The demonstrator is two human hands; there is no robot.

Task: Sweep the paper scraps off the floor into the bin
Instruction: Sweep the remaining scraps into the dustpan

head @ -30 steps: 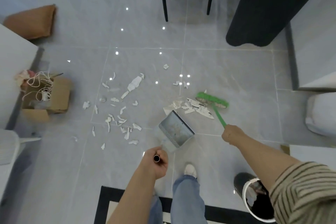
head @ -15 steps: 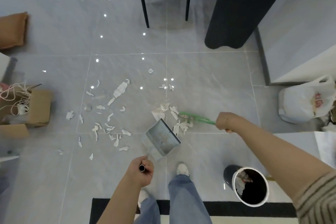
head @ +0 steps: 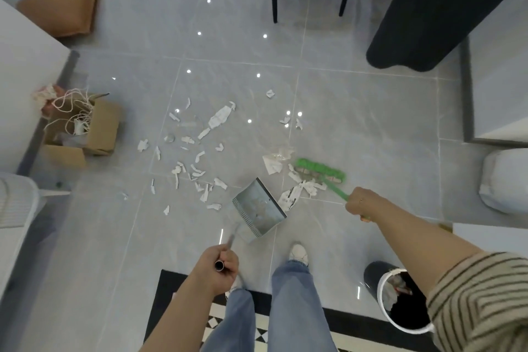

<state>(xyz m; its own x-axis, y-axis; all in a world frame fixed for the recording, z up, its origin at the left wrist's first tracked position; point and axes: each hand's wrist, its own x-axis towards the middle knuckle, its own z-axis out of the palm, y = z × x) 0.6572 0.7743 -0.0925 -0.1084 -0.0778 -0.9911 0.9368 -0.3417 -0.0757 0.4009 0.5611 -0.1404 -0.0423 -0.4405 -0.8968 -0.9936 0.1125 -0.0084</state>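
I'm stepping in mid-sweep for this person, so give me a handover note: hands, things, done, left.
Left hand grips the dustpan handle; the pan rests on the floor.
Right hand grips the green broom, its head behind a small pile of scraps at the pan's mouth.
Done: the pan looks nearly empty.
Left: that pile, the scattered scraps to the pan's left, then tip into the bin.

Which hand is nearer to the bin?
The right. The right hand grips the broom handle above the bin in the view; the left hand, on the dustpan handle, is far to the bin's left.
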